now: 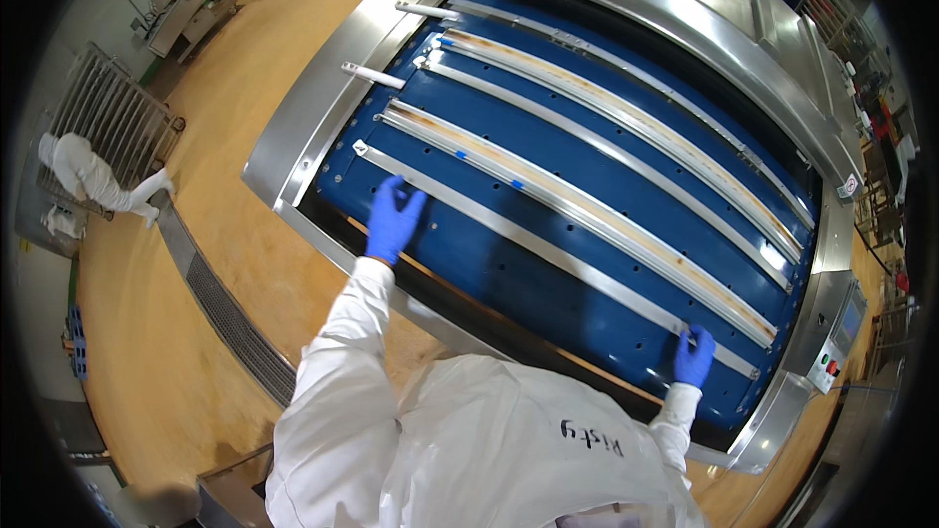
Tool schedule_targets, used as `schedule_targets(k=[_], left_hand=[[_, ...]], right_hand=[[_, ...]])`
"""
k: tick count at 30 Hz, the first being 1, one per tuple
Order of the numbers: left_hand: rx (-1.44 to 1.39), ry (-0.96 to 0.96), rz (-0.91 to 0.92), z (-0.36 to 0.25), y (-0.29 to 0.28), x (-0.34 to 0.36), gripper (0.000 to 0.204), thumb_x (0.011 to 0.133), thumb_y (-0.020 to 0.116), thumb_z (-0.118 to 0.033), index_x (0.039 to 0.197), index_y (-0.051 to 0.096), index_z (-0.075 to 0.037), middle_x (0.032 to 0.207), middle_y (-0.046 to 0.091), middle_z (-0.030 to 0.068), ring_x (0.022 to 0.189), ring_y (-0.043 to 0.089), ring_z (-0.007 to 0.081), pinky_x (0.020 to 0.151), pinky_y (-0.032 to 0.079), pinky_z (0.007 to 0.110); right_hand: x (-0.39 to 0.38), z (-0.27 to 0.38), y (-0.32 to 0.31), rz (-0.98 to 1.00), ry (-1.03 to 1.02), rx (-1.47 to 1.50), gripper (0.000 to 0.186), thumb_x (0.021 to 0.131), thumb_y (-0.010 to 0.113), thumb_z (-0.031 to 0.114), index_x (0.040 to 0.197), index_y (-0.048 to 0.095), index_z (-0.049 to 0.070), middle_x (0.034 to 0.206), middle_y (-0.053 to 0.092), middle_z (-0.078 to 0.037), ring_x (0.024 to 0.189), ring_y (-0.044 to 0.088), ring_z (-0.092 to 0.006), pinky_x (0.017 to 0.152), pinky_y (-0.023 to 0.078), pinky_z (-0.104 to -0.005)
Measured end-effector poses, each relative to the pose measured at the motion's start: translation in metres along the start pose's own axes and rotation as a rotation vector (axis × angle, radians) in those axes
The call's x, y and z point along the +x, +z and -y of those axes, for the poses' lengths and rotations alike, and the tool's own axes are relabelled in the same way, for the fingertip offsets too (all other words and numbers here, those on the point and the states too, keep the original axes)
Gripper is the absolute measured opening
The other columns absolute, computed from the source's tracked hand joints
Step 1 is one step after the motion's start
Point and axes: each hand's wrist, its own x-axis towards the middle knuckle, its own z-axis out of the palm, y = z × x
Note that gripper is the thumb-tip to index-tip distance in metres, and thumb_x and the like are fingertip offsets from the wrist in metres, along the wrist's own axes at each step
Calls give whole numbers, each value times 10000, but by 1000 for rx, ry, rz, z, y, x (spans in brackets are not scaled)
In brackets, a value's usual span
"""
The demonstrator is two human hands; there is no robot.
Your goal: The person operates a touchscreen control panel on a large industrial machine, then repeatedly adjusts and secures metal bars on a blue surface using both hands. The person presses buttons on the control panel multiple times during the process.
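Note:
A long flat metal strip (523, 235) lies slantwise across the near part of a blue perforated bed (509, 288). My left hand (391, 225), in a blue glove, is at the strip's left part. Its thumb and forefinger are apart, with the tips at the strip's near edge. Near the right end, my blue-gloved right hand (693, 362) has its finger and thumb bent over the strip. Its other fingers are partly hidden. Just beyond runs a white-edged rail (587, 215) with brownish stains and small blue marks.
Farther back lie another stained rail (626, 132) and more metal strips. Two white handles (372, 75) stick out over the left steel frame (303, 127). A control box (834, 337) stands at right. At far left, a person in white (88, 171) bends beside a rack (112, 103).

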Motion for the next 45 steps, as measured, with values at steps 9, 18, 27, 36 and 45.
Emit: schedule_targets(k=[9,18,27,36,45], left_hand=[[569,142,110,100,-90,148,466,839,684,-516,1042,666,-97,947,691,164,906,663,353,782,531,453],[854,340,305,91,-77,192,407,906,585,-526,942,717,-143,872,694,125,848,673,326,728,536,456],[1033,612,396,87,-74,212,370,960,513,-487,921,687,-163,897,687,94,833,671,298,681,543,456],[737,369,338,119,-56,207,439,988,457,-412,811,706,-98,825,690,134,768,660,351,667,532,447],[618,227,252,111,-55,201,430,975,479,-403,829,732,-87,798,687,158,727,654,378,648,521,450]], right_hand=[[15,254,92,420,-353,73,615,708,820,257,1286,613,219,1289,541,-128,1190,502,-354,1027,396,-476],[8,257,116,443,-195,35,702,661,856,285,1308,588,238,1341,500,-122,1275,440,-360,1068,353,-492],[0,265,120,281,-178,32,581,694,812,258,1244,626,232,1275,531,-104,1237,456,-348,1054,349,-486],[3,266,143,107,-130,55,285,718,802,263,944,639,203,1139,597,-35,1120,531,-289,957,359,-451],[1,266,153,1,-173,56,218,744,758,252,889,609,187,1081,617,-7,1095,536,-276,960,350,-443]])
